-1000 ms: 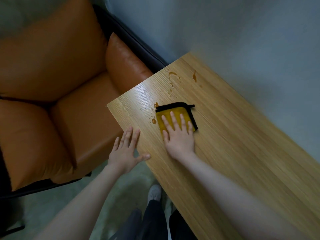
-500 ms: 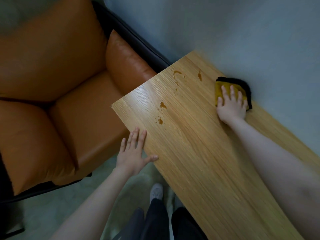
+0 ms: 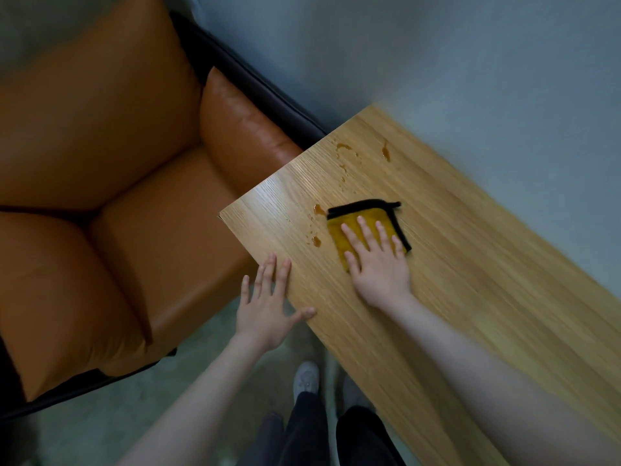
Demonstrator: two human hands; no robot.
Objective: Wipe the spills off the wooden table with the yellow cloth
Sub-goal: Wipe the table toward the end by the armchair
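Observation:
A folded yellow cloth [image 3: 339, 230] with black trim lies on the wooden table [image 3: 470, 297]. My right hand [image 3: 378, 264] presses flat on the cloth with its fingers straight. Brown spill drops [image 3: 316, 242] sit just left of the cloth. More brown spills [image 3: 385, 152] mark the table's far corner. At the table's near left edge my left hand [image 3: 268, 307] rests with fingers spread, its thumb touching the edge.
An orange leather armchair [image 3: 117, 196] with a dark frame stands left of the table, its armrest close to the table's short edge. A grey wall runs behind the table. My legs and a shoe [image 3: 305, 378] are on the grey floor below.
My right hand has slid the cloth from the table's far edge by the wall back toward the near left, beside the drops. My left hand has stayed at the edge.

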